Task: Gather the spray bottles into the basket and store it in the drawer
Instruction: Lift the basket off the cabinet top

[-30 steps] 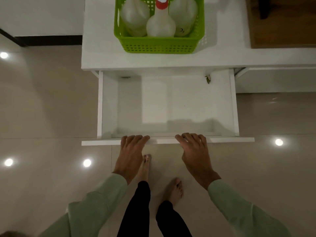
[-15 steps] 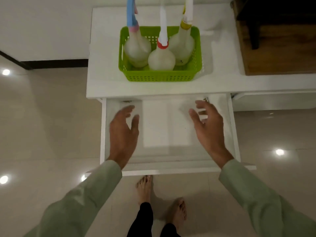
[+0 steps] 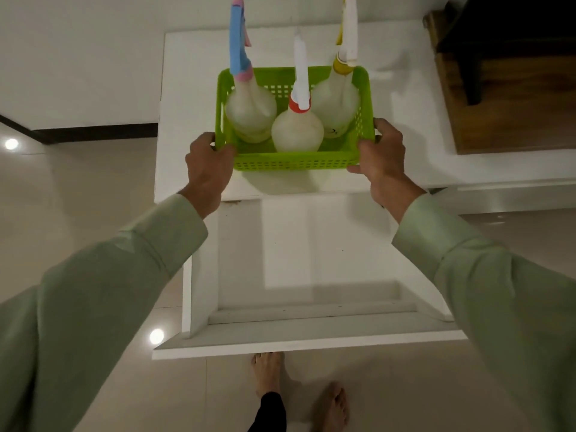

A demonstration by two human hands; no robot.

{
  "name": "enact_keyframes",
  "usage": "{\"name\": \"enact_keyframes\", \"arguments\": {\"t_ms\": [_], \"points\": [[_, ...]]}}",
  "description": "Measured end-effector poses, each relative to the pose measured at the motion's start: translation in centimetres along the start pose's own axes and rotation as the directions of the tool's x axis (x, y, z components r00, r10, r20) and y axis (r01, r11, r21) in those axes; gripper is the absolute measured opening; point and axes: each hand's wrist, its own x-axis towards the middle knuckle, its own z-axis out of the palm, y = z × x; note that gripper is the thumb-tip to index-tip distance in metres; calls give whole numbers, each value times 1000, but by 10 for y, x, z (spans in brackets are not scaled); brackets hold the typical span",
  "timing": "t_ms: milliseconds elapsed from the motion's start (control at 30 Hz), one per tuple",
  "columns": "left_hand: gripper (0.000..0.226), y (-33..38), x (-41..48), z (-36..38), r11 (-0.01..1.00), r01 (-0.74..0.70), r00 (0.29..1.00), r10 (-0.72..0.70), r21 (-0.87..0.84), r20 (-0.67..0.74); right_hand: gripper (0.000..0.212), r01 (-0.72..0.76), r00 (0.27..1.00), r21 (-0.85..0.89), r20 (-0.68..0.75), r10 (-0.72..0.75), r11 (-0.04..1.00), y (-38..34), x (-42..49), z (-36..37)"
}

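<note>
A lime-green perforated basket (image 3: 293, 163) sits on the white countertop (image 3: 402, 126) near its front edge. Three translucent spray bottles stand in it: one with a blue and pink trigger (image 3: 249, 113) on the left, one with a red collar and white trigger (image 3: 296, 132) in the middle, one with a yellow collar (image 3: 338, 101) on the right. My left hand (image 3: 208, 169) grips the basket's left end and my right hand (image 3: 381, 157) grips its right end. Below, the white drawer (image 3: 305, 341) is pulled fully out and holds nothing.
A dark wooden board (image 3: 511, 101) with a black object on it lies on the counter to the right. Glossy beige floor tiles (image 3: 78, 219) surround the cabinet. My bare feet (image 3: 268, 372) stand just in front of the drawer's front panel.
Both hands left the drawer's front edge, rose over the open drawer and closed on the two ends of the basket. The view tilted up toward the counter.
</note>
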Motion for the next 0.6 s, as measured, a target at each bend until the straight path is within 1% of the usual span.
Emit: {"name": "enact_keyframes", "arguments": {"t_ms": [67, 133, 200, 333, 467, 600], "points": [[37, 0, -1, -2, 1000, -5, 1000, 4, -21, -17, 47, -2, 1000, 52, -18, 3, 999, 1, 2, -1], [51, -4, -7, -3, 1000, -3, 1000, 3, -24, -24, 46, 4, 1000, 78, -24, -2, 997, 6, 0, -3], [57, -11, -19, -4, 999, -3, 999, 2, -34, -32, 47, 11, 1000, 93, -29, -8, 996, 14, -8, -7], [55, -30, -52, -13, 996, -1, 1000, -1, -93, -22, 54, 36, 999, 73, -10, -35, 997, 33, -34, -23], [54, -51, -91, -21, 989, -1, 1000, -3, -146, -22, 55, 67, 998, 100, 7, -68, 993, 53, -71, -39], [52, -75, -131, -31, 982, 21, 1000, -21, -190, 3, 59, 53, 998, 131, 22, -56, 990, 76, -113, -57]]}}
